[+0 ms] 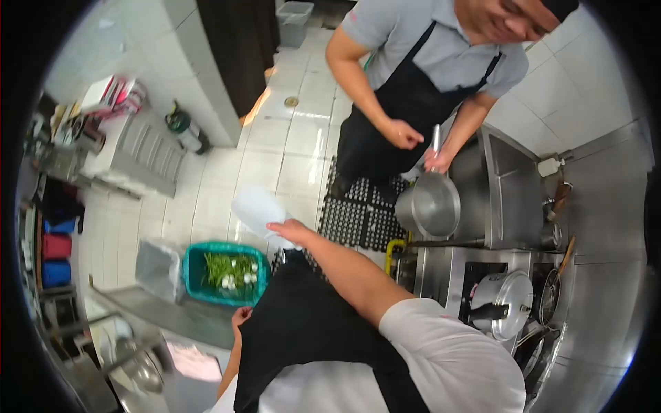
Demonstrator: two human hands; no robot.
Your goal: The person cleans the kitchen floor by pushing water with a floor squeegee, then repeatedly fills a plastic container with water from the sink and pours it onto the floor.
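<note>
My right hand [290, 233] reaches out over the floor with its fingers closed on the edge of a white, rounded, pale sheet-like piece [258, 212]; motion blurs it, and its exact kind is unclear. Low at my left side, my left hand [242, 316] is beside the counter edge, its fingers curled; anything in them is hidden. Just beyond it stands a green plastic basin [191, 272] holding green beans [222, 270] and several white pieces [241, 279]. Across from me, a co-worker in a black apron holds a metal saucepan [437, 206] by its handle.
A lidded pressure cooker [506, 303] sits on the stove at right, near a strainer [549, 296]. A steel sink counter [509, 179] lies beyond. Black rubber mats [361, 213] cover part of the tiled floor. A lined bin [157, 268] stands left of the basin.
</note>
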